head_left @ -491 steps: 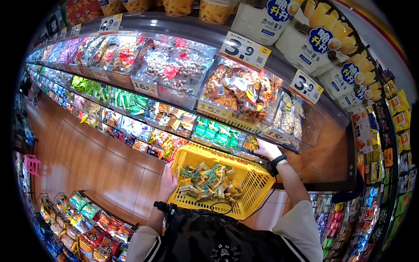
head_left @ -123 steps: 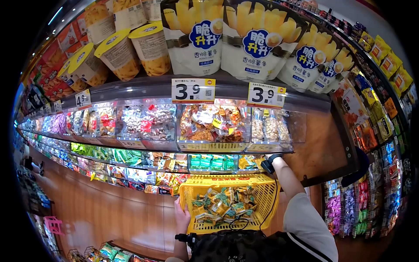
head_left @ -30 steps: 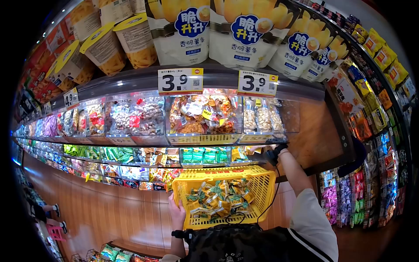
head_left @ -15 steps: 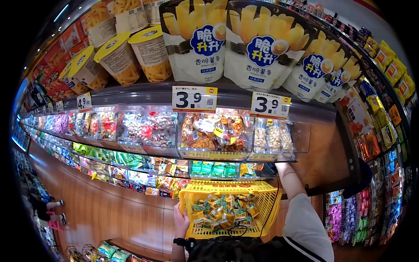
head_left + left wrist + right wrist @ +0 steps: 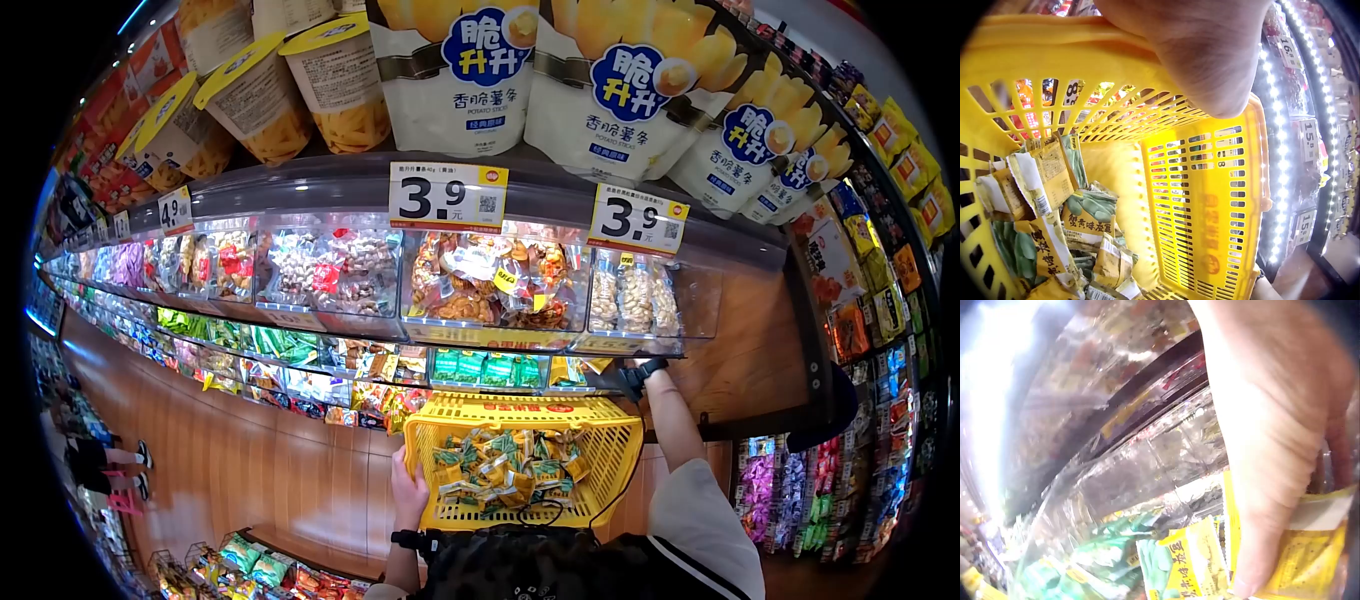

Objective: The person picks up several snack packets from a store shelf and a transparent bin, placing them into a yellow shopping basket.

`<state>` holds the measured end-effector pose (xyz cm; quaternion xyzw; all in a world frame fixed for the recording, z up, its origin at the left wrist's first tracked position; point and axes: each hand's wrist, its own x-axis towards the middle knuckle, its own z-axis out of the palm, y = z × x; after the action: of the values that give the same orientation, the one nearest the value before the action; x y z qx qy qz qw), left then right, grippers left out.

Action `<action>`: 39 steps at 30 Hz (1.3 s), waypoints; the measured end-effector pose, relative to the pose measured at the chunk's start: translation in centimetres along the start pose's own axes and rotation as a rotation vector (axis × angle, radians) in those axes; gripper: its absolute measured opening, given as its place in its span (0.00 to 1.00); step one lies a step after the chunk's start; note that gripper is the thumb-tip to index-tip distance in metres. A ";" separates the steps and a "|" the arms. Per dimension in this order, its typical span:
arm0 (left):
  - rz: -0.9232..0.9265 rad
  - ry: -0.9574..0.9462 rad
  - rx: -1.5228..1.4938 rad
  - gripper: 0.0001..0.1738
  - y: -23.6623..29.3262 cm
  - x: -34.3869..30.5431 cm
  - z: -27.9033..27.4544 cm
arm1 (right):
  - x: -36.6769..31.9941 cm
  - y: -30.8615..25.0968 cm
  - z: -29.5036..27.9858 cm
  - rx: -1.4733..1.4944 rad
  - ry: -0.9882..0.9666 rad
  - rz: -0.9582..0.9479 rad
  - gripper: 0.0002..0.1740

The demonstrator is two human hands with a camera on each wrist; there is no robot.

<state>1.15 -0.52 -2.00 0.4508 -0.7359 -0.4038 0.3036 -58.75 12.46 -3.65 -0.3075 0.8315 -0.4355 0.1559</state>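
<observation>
My left hand (image 5: 408, 490) grips the left rim of a yellow plastic shopping basket (image 5: 612, 455); in the left wrist view the hand (image 5: 1204, 50) lies over that rim. Inside the basket is a heap of small snack packets (image 5: 510, 470), yellow with pictures of green beans (image 5: 1088, 208). My right hand (image 5: 1272, 419) reaches into a lower shelf bin, mostly hidden under the upper bins in the head view. Close up, its thumb and fingers hold a yellow snack packet (image 5: 1307, 550), beside another bean packet (image 5: 1194, 559).
Green packets (image 5: 485, 368) fill the neighbouring bin. Clear bins of nuts (image 5: 630, 290) jut out above, under price tags (image 5: 448, 195) and potato-stick pouches (image 5: 635, 95). The wooden shelf end (image 5: 755, 350) is beside the right forearm. A person's legs (image 5: 115, 465) show at far left.
The basket's heap is larger and more spread than 16 seconds ago. Over the last second the right hand stays around the same bin, sinking deeper under the shelf, then drawing slightly out. The head view shifts.
</observation>
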 end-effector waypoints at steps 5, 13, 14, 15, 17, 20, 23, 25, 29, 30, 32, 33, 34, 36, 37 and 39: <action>0.030 0.002 0.005 0.24 0.1 0.0 0.1 | -2.7 1.2 -0.8 0.280 -0.032 -0.063 0.25; 0.074 0.021 -0.013 0.24 -0.4 0.0 0.1 | -13.7 -20.2 -3.8 0.711 -0.359 0.482 0.25; 0.070 0.023 -0.017 0.24 -0.3 0.1 0.1 | -14.2 -19.5 -4.0 0.599 -0.573 0.350 0.27; 0.077 0.026 -0.003 0.25 -0.1 0.2 0.1 | -15.1 -18.7 -4.2 0.480 -0.779 0.214 0.28; 0.084 0.025 0.005 0.25 0.2 0.1 0.0 | -17.7 -20.9 -3.0 0.424 -0.995 0.212 0.25; 0.079 0.029 0.013 0.25 0.9 0.3 -0.1 | -20.2 -20.9 1.2 0.161 -1.204 0.231 0.28; 0.046 0.022 -0.025 0.25 1.2 0.4 -0.4 | -22.7 -18.6 5.4 -0.081 -1.198 0.083 0.37; 0.071 0.017 0.028 0.25 0.9 0.1 -0.5 | -23.8 -17.3 7.4 -0.147 -1.243 0.049 0.41; 0.095 0.030 0.018 0.25 0.8 0.3 -0.4 | -23.7 -17.3 8.3 -0.241 -1.210 -0.061 0.41; 0.085 0.019 0.018 0.24 0.7 0.1 -0.5 | -23.1 -17.7 7.9 -0.139 -1.132 -0.103 0.38; 0.076 0.008 0.016 0.24 0.8 0.0 -0.6 | -21.3 -20.8 6.2 0.067 -1.027 -0.159 0.28; 0.066 0.001 0.010 0.24 1.1 0.0 -0.7 | -20.0 -21.1 5.2 0.188 -1.122 -0.050 0.24; 0.058 -0.005 0.002 0.24 1.3 0.2 -0.6 | -19.2 -21.5 3.9 0.354 -1.182 0.072 0.22; 0.037 -0.011 -0.020 0.24 1.2 0.1 -0.6 | -17.7 -22.5 1.2 0.519 -1.239 0.196 0.20; 0.017 -0.019 -0.039 0.24 1.1 0.1 -0.6 | -16.6 -23.2 -0.2 0.546 -1.223 0.221 0.20; 0.029 -0.009 -0.025 0.24 1.3 0.2 -0.7 | -13.5 -23.0 -1.8 0.573 -1.209 0.245 0.20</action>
<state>1.09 -0.54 -0.47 0.4344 -0.7386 -0.4107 0.3116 -40.72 12.41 16.09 -0.3469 0.4789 -0.3691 0.7169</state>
